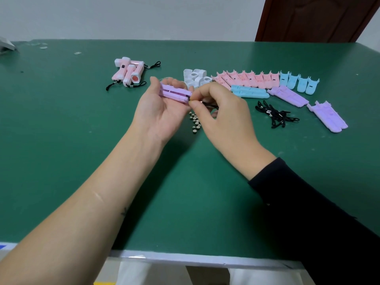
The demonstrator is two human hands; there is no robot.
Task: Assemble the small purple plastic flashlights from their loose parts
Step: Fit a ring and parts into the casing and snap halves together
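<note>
a: while the left hand [164, 112] cradles the purple shell [174, 93] palm up, fingers curled behind it, which way does it run?
b: side to side above the green mat [61, 140], its right end dipping toward the right hand [218, 108]. that hand pinches a black cord [209, 104] between thumb and forefinger, right at that end.
a: so the cord goes in from the right?
b: i judge so; the right hand is nearer, almost touching the shell.
a: and around them?
b: button cells [195, 122] just beneath the hands, spare cords [275, 117] and more purple shells [287, 95] to the right, a white wall [144, 15], a brown door [316, 17].
</note>
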